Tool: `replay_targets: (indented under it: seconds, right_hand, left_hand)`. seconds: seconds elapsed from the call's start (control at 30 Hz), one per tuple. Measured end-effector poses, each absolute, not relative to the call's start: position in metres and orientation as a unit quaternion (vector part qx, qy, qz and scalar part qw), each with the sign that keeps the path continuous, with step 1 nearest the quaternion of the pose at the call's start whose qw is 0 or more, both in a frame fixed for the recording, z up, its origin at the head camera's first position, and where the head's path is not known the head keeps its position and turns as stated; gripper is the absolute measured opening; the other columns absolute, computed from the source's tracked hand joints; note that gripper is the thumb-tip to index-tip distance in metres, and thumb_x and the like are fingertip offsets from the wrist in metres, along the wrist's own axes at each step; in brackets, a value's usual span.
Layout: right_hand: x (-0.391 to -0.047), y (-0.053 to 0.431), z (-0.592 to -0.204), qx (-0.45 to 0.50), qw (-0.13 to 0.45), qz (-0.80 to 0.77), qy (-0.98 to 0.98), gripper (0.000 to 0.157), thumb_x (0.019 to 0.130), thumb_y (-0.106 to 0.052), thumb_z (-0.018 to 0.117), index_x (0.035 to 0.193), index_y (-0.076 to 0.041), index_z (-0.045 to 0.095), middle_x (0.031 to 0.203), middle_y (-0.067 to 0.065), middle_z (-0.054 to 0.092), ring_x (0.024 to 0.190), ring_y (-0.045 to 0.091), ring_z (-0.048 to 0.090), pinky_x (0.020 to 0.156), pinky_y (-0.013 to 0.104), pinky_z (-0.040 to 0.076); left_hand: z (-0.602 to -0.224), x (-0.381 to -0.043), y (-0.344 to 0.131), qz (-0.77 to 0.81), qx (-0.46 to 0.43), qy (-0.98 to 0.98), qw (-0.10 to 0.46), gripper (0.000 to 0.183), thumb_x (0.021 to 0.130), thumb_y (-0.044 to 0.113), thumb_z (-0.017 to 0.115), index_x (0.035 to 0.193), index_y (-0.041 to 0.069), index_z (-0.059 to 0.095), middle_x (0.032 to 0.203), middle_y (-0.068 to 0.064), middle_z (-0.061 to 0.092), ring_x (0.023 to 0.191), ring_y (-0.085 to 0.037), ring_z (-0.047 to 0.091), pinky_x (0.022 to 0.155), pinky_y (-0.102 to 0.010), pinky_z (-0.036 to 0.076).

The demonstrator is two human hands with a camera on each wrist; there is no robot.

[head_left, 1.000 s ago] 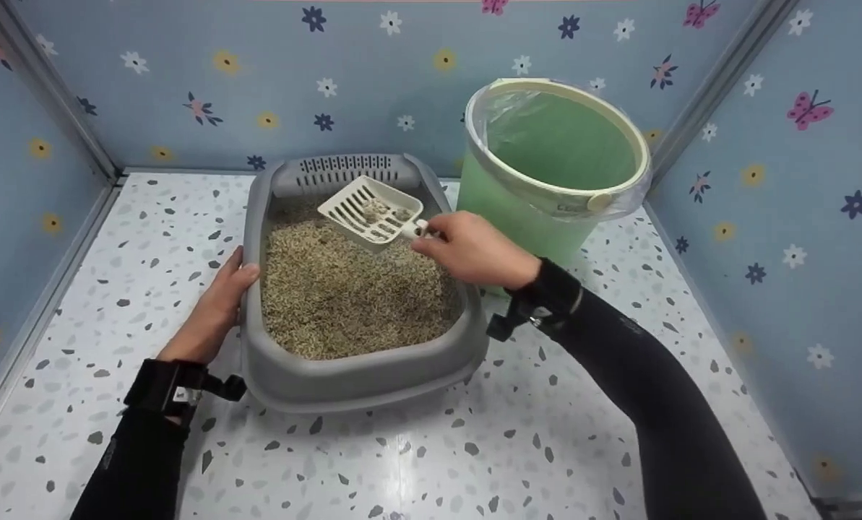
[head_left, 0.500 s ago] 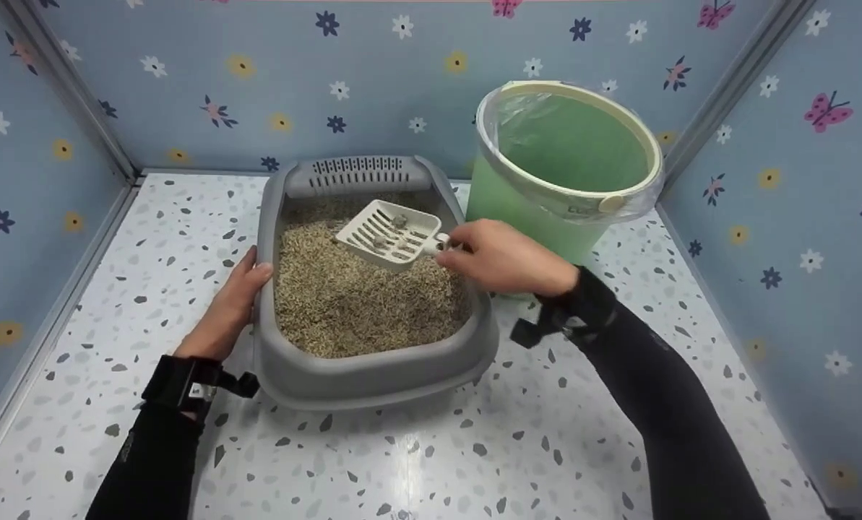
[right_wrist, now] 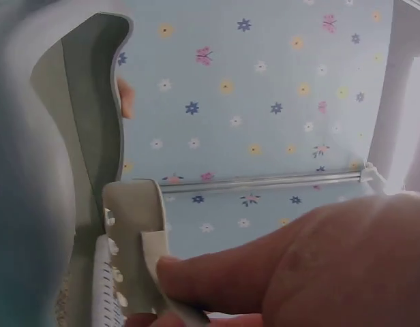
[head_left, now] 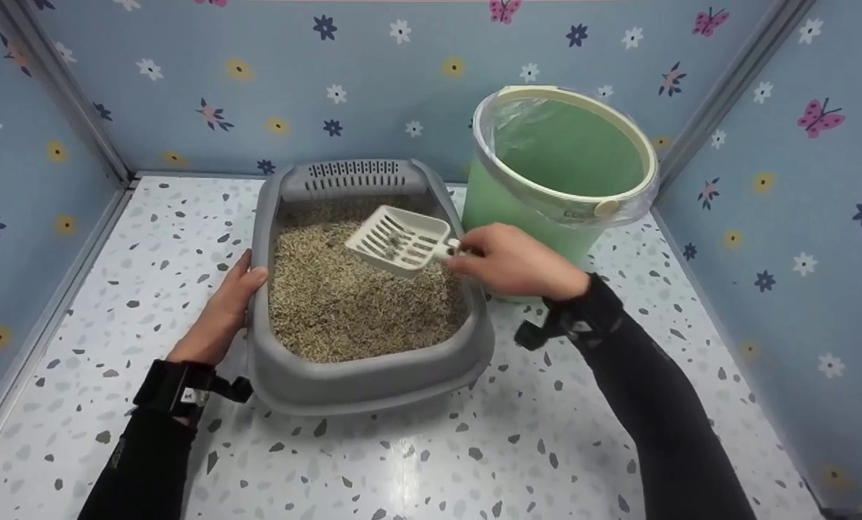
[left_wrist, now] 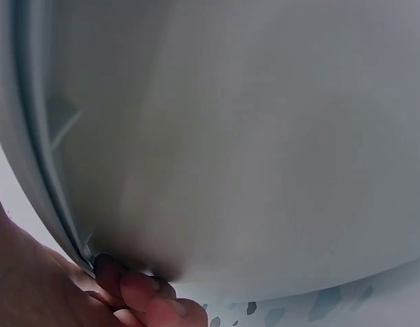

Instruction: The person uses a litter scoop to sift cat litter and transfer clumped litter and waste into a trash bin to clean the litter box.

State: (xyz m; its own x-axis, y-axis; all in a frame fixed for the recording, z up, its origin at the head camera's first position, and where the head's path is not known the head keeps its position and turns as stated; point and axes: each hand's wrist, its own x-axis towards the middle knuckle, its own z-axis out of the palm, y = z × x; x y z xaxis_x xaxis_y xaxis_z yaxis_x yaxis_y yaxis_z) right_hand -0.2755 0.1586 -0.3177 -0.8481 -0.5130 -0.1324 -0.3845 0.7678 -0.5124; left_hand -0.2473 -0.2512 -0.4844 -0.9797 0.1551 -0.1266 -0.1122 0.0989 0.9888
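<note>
A grey litter box (head_left: pixel 369 375) full of tan litter (head_left: pixel 344 303) sits in the middle of the head view. My left hand (head_left: pixel 217 314) grips its left rim, the thumb at the top edge. In the left wrist view, curled fingertips (left_wrist: pixel 148 293) tuck in under that rim against the box's outer wall (left_wrist: pixel 237 150). Over the litter, my right hand (head_left: pixel 521 263) holds a cream slotted litter scoop (head_left: pixel 423 237) by its handle. Small clumps (head_left: pixel 393 245) lie on the scoop's slots. The right wrist view has the thumb (right_wrist: pixel 217 276) pressing on the handle beside the scoop head (right_wrist: pixel 131 204).
Close behind the box's right side stands a green bin (head_left: pixel 532 217), lined with a clear bag and ringed in cream. A speckled white floor (head_left: pixel 416 462) lies below. Flower-patterned blue walls (head_left: pixel 373 94) enclose the back and both sides.
My right hand has drawn the scoop right and toward me over the litter. The clumps on it have shifted and look fewer now. My left hand stays on the rim.
</note>
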Motion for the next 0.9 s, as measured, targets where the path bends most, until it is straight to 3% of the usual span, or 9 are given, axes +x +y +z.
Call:
replay_targets:
  seconds: [0.13, 0.33, 0.57, 0.9]
  right_hand:
    - [-0.285, 0.141, -0.324, -0.256, 0.117, -0.271, 0.921, 0.028, 0.114, -0.036, 0.065, 0.106, -0.011, 0.075, 0.082, -0.003, 0.059, 0.07, 0.014, 0.053, 0.066, 0.035, 0.047]
    - [-0.278, 0.155, -0.329, -0.257, 0.112, -0.265, 0.923, 0.025, 0.114, -0.033, 0.066, 0.1, -0.013, 0.073, 0.08, -0.001, 0.058, 0.07, 0.017, 0.054, 0.067, 0.037, 0.047]
    - [-0.277, 0.162, -0.327, -0.257, 0.089, -0.276, 0.922, 0.025, 0.113, -0.035, 0.067, 0.101, -0.015, 0.075, 0.082, -0.001, 0.061, 0.071, 0.019, 0.056, 0.07, 0.039, 0.049]
    - [-0.276, 0.167, -0.306, -0.243, 0.074, -0.277, 0.927, 0.027, 0.113, -0.035, 0.068, 0.102, -0.011, 0.075, 0.08, -0.001, 0.057, 0.072, 0.018, 0.054, 0.072, 0.038, 0.047]
  left_hand:
    - [-0.484, -0.246, -0.255, 0.672, 0.02, 0.735, 0.094, 0.09, 0.113, 0.064, 0.042, 0.18, 0.028, -0.007, 0.187, -0.008, -0.006, 0.169, -0.037, 0.01, 0.132, -0.065, 0.016]
    - [-0.483, -0.246, -0.254, 0.672, 0.018, 0.733, 0.1, 0.092, 0.113, 0.063, 0.043, 0.179, 0.028, -0.009, 0.186, -0.004, -0.012, 0.17, -0.033, 0.003, 0.134, -0.062, 0.009]
    - [-0.483, -0.25, -0.247, 0.69, 0.016, 0.718, 0.094, 0.094, 0.113, 0.058, 0.044, 0.179, 0.021, -0.011, 0.186, -0.008, -0.014, 0.169, -0.033, 0.002, 0.135, -0.06, 0.008]
    - [-0.483, -0.248, -0.248, 0.677, 0.013, 0.73, 0.095, 0.092, 0.113, 0.059, 0.044, 0.179, 0.022, -0.009, 0.186, -0.006, -0.013, 0.169, -0.033, 0.001, 0.136, -0.058, 0.007]
